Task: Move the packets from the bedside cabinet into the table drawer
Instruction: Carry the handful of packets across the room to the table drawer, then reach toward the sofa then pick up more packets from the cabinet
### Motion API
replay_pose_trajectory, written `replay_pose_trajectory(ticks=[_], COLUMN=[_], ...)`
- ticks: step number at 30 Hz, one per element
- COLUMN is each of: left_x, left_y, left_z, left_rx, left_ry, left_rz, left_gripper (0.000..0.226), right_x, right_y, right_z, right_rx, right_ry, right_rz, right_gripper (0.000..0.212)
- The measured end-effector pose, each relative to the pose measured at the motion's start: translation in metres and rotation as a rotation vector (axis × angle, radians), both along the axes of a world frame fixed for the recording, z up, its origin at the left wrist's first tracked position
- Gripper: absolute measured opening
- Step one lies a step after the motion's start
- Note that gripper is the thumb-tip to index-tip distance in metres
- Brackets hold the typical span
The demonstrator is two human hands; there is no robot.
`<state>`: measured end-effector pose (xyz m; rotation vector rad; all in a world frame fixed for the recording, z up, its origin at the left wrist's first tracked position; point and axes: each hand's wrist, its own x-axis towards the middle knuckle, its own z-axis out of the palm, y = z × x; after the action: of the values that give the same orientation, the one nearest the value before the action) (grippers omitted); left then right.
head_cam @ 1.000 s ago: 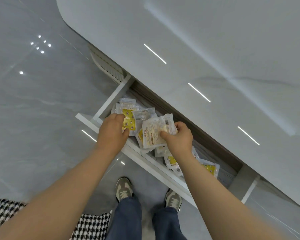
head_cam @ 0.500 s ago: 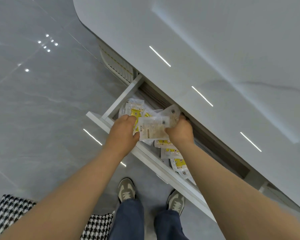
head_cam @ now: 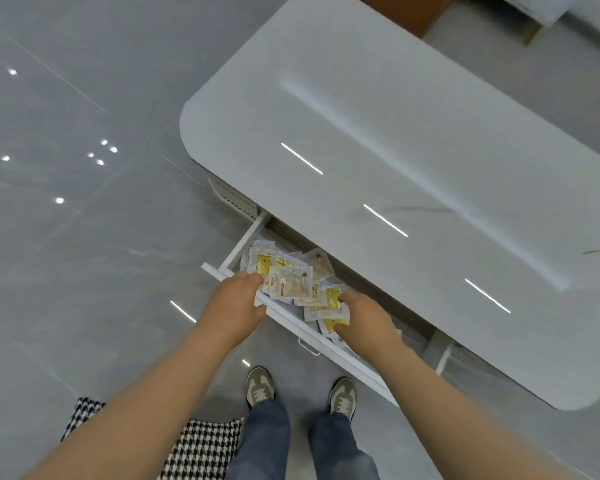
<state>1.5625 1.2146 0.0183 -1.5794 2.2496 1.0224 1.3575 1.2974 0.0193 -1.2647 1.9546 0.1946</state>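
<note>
Head view: the packets (head_cam: 290,283) are small clear sachets, several with yellow printing, piled overlapping in the open drawer (head_cam: 284,315) under the white bench (head_cam: 413,168). Exact count cannot be told; orientations vary. Left hand (head_cam: 234,303) grip rests on the drawer front, holding nothing visible. Right hand (head_cam: 364,322) grip pinches one yellow packet (head_cam: 333,315).
</note>
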Motion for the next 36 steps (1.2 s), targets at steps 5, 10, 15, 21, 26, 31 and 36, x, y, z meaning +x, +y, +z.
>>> replay_pose_trajectory(ticks=[5,10,15,21,26,31,36], left_x=[-0.014,-0.045,-0.088,-0.152,-0.219,-0.291,-0.356], left_y=[0.018,0.045,0.083,0.142,0.221,0.308,0.381], left_z=[0.096,0.180,0.249,0.313,0.357,0.390,0.411], left_rx=[-0.045,-0.046,-0.069,-0.175,-0.242,-0.264,-0.232], left_ry=[0.008,0.051,0.194,0.268,0.367,0.466,0.574], left_rz=[-0.094,-0.178,-0.284,-0.450,-0.617,-0.716,-0.750], left_gripper=[0.039,0.044,0.044,0.046,0.044,0.041,0.037], right_x=[-0.005,-0.018,-0.049,-0.104,-0.150,-0.199,-0.251], right_y=[0.033,0.076,0.127,0.208,0.304,0.409,0.494], right_z=[0.105,0.202,0.277,0.336,0.372,0.406,0.435], right_rx=[-0.053,-0.143,-0.275,-0.405,-0.459,-0.526,-0.616], right_ry=[-0.011,-0.011,0.048,0.154,0.174,0.224,0.294], right_rz=[-0.052,-0.164,-0.230,-0.333,-0.468,-0.576,-0.684], right_gripper=[0.045,0.048,0.048,0.048,0.044,0.042,0.041])
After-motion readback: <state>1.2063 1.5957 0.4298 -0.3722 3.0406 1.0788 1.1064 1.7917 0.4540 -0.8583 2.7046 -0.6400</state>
